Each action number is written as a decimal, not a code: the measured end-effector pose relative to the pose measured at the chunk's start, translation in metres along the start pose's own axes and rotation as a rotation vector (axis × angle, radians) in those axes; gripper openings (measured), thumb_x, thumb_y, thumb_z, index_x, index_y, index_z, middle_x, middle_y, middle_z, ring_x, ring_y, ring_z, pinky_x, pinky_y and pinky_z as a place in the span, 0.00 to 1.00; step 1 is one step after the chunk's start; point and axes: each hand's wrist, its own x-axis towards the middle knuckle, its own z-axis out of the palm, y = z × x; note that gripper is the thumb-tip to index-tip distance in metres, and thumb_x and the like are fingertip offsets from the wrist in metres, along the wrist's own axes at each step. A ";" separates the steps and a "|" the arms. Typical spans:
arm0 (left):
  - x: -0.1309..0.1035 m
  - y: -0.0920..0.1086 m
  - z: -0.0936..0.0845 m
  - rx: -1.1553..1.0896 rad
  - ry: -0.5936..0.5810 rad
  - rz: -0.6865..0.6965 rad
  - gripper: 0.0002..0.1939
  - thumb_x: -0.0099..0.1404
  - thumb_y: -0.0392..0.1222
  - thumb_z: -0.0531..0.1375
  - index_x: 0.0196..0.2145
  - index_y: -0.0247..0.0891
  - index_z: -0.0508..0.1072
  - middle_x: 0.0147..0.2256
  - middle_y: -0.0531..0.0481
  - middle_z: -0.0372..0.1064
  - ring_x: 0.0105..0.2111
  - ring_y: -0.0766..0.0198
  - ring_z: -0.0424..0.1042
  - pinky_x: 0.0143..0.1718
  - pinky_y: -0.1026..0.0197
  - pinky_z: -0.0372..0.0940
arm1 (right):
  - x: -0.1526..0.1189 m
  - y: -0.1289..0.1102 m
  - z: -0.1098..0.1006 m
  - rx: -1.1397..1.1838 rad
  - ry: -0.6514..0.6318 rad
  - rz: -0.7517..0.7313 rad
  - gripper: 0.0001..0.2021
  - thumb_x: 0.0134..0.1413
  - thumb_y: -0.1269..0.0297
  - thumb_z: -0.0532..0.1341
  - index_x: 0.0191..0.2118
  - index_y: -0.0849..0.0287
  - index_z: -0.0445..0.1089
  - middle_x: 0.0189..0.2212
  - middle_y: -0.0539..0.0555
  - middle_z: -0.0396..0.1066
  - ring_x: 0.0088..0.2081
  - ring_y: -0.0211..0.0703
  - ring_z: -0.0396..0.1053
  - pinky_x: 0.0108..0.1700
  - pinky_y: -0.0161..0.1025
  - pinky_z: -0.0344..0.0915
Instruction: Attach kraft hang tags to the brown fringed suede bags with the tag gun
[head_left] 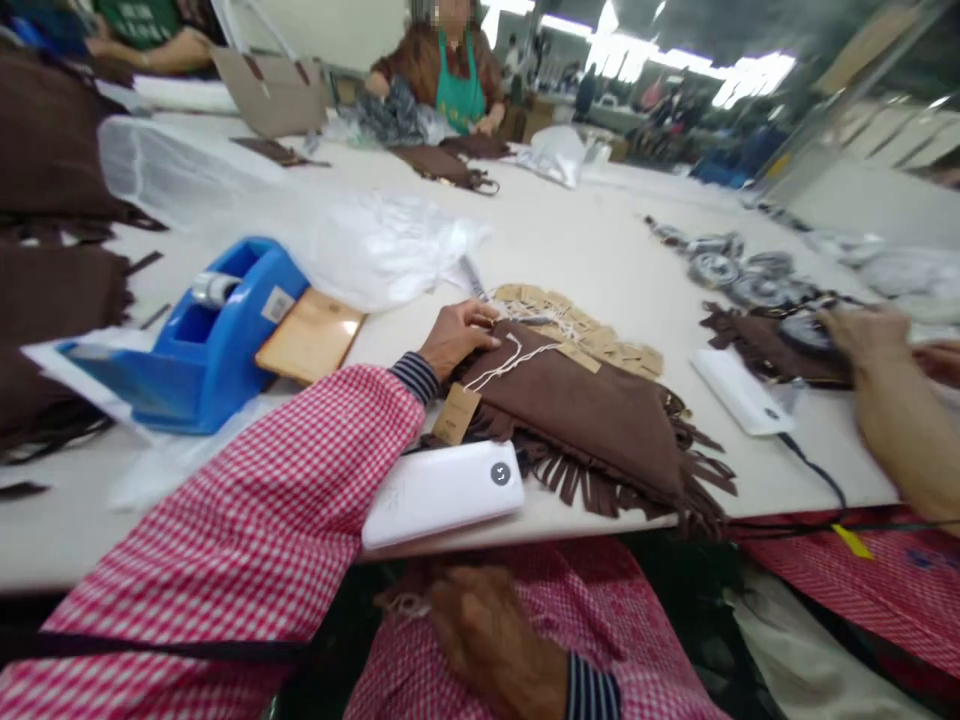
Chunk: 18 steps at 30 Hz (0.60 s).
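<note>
A brown fringed bag (585, 405) lies on the white table near its front edge. My left hand (461, 335) holds the bag's upper left corner, with fingers closed on it. White strings run over the bag to a tan tag (456, 414) at its left side. More tan tags (555, 305) with white strings are spread behind the bag. Below the table edge, over my lap, my right hand (491, 625) is blurred and its fingers are curled; pale string (406, 604) shows beside it. In front of the bag lies a white power bank (444, 493).
A blue tape dispenser (225, 340) and a wooden block (311, 335) stand at left, near clear plastic bags (360, 240). At right, a co-worker's hand (870, 340) touches another brown bag (780, 345) beside a white power bank (742, 392). Another person sits across the table.
</note>
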 end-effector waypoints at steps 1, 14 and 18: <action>-0.001 0.001 0.000 -0.003 -0.004 -0.014 0.25 0.43 0.33 0.71 0.42 0.32 0.76 0.38 0.47 0.76 0.32 0.64 0.72 0.37 0.58 0.68 | 0.002 0.003 0.007 0.032 0.039 -0.046 0.05 0.62 0.65 0.59 0.41 0.53 0.72 0.36 0.53 0.76 0.35 0.47 0.73 0.35 0.40 0.68; -0.009 0.016 0.004 -0.071 0.034 -0.077 0.26 0.41 0.34 0.72 0.42 0.34 0.78 0.41 0.45 0.76 0.28 0.66 0.70 0.32 0.60 0.66 | 0.022 0.065 -0.265 0.314 0.628 0.200 0.10 0.59 0.56 0.65 0.32 0.55 0.77 0.30 0.54 0.74 0.32 0.46 0.70 0.33 0.40 0.67; -0.009 0.016 0.004 -0.110 0.032 -0.110 0.27 0.42 0.33 0.71 0.44 0.34 0.77 0.39 0.47 0.77 0.25 0.67 0.69 0.30 0.60 0.67 | 0.078 0.151 -0.311 0.067 0.567 0.383 0.09 0.57 0.61 0.62 0.36 0.61 0.76 0.30 0.56 0.73 0.29 0.46 0.67 0.31 0.41 0.64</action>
